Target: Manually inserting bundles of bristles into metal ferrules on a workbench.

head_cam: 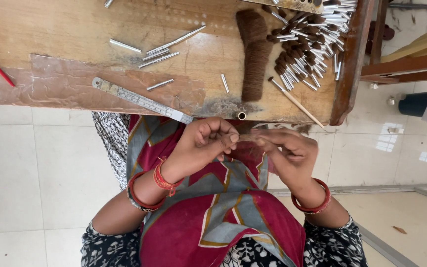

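Left hand (203, 143): my fingers curl inward, and my grip pinches one end of a thin tuft of brown bristle (247, 137).
Right hand (287, 153): my grip closes on the other end of the same tuft, fingertips pointing toward the left hand.
Tuft of brown bristle: held level between both hands, just below the desk (75, 34) edge, over my lap; it is small and partly hidden by my fingers, so it may be hair or fibre.
Bundle of brown hair (254, 54): lies on the desk, well above my hands.
Heap of brush heads (312, 44): metal ferrules with dark tips, piled at the desk's right corner, beside the bundle.
Loose metal tubes (166, 49): scattered across the desk's middle.
Metal ruler (142, 100): lies slanted near the desk's front edge.
Thin wooden stick (297, 104): lies slanted by the heap, near the corner.
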